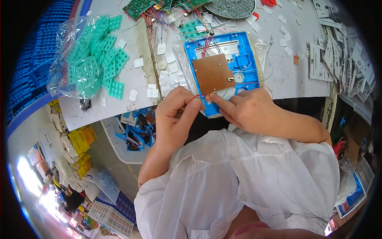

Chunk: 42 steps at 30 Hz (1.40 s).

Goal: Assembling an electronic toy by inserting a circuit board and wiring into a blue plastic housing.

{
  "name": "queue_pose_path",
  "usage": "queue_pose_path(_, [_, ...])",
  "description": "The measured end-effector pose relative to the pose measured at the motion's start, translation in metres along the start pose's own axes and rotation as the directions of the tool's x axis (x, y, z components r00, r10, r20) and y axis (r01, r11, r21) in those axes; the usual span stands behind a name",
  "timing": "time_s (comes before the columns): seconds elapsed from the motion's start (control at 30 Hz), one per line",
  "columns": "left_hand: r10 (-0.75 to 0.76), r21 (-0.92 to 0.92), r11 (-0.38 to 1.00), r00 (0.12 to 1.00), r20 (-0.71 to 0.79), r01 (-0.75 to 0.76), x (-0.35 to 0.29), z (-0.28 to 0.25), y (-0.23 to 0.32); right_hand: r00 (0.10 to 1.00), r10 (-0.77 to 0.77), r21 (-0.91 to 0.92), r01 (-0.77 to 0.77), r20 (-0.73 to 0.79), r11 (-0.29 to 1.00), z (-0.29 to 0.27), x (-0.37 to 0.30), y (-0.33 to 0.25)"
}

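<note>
A blue plastic casing (252, 71) lies open at the table's near edge, with a brown circuit board (213, 71) inside it. Red and dark wires run from the board over the casing's far edge. At the casing's near left corner my left hand (177, 113) is closed, pinching a thin red wire (196, 96) between thumb and forefinger. My right hand (252, 107) rests on the near edge with its index finger pressed down by a small copper-coloured piece (208, 98). Its other fingers curl round the casing's edge, and its thumb is mostly hidden.
Green rubber keypads (113, 55) spill from a clear bag at left. A round tray of screws (232, 7) and green circuit boards (139, 7) sit at the back. White paper pieces (138, 63) are scattered about. White printed panels (318, 59) pile up at right. Below, a bin (115, 139) holds blue parts.
</note>
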State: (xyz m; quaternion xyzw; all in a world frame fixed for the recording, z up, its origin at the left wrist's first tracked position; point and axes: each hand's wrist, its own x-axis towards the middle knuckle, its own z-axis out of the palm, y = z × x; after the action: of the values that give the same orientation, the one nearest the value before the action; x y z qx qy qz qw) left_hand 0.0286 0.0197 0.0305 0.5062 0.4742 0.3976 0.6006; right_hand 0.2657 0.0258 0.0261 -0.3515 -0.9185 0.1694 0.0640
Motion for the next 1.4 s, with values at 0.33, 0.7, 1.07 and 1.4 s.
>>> queue_pose_path(0.33, [0.292,0.297,0.919,0.954,-0.068,-0.260,0.013,0.002,-0.009,0.994,-0.047,-0.053,0.053,0.099,0.997,-0.007,0.005,-0.001])
queue_pose_path(0.7, [0.032,-0.319,0.947,0.999,-0.016,-0.036,0.015,0.013,-0.010,0.983,-0.117,0.089,0.105,0.140,0.990,-0.021,0.015,0.023])
queue_pose_path(1.07, [0.109,0.008,0.994,0.991,-0.073,-0.109,0.010,0.019,-0.012,0.988,-0.128,-0.029,0.131,0.086,0.991,-0.015,-0.004,0.023])
queue_pose_path(1.4, [0.352,0.346,0.836,0.900,0.258,-0.426,0.010,0.023,-0.008,0.929,0.154,0.544,0.058,-0.336,0.837,-0.018,0.010,0.025])
